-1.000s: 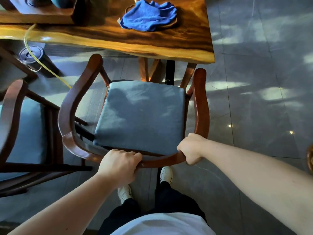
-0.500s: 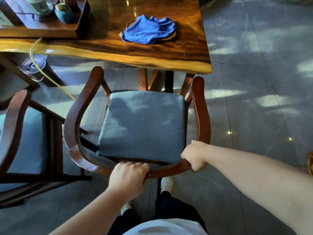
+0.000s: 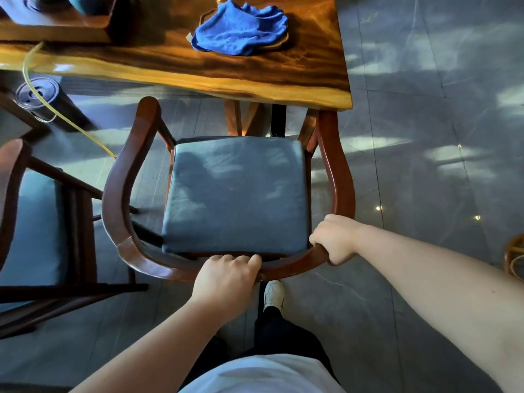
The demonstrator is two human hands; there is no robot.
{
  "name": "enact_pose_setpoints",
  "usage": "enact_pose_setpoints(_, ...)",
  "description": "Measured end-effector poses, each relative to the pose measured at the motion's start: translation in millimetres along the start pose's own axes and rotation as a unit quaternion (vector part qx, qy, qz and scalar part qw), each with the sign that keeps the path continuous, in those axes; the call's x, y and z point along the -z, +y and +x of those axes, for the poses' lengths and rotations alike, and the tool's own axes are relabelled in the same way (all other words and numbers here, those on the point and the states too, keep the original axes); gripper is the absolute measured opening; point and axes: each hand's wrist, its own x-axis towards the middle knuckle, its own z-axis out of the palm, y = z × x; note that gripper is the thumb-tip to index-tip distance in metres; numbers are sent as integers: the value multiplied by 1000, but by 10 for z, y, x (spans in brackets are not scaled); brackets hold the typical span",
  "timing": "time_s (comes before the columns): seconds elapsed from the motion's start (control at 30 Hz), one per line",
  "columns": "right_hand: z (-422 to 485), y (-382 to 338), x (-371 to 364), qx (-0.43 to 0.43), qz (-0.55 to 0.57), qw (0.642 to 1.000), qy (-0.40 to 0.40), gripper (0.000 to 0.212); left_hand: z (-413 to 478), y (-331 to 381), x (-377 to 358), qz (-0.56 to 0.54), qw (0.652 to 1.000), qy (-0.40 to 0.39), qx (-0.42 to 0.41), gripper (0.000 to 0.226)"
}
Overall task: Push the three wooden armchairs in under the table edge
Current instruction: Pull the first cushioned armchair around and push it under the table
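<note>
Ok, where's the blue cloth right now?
In the head view, the blue cloth lies crumpled on the wooden table, near its right end, straight beyond the armchair that both hands grip.

white shirt (image 3: 263,374), dark trousers (image 3: 286,333), white shoe (image 3: 273,293)

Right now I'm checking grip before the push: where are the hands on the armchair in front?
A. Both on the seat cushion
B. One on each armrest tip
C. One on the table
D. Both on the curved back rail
D: the left hand and right hand both wrap the armchair's curved back rail, behind the seat cushion.
</note>
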Motion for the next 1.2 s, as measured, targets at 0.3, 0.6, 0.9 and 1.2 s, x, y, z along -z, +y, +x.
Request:
enact_pose_setpoints(0.3, -200, -967, 3, 39, 216, 929, 299, 49, -605, -945, 165, -6, 999, 33, -8, 38)
enact_pose_setpoints(0.6, 10, -1113, -181, -5, 161, 861, 482, 41, -478, -1371, 34, -12, 995, -19, -94, 25)
enact_pose_setpoints(0.9, 12, -936, 13, 26, 104, 886, 450, 38, -372, -1447, 98, -4, 991, 18, -130, 20)
enact_pose_setpoints(1.2, 55, -1134, -174, -44, 153, 867, 472, 43, -360, -1540, 54, 14, 983, -6, -184, 28)
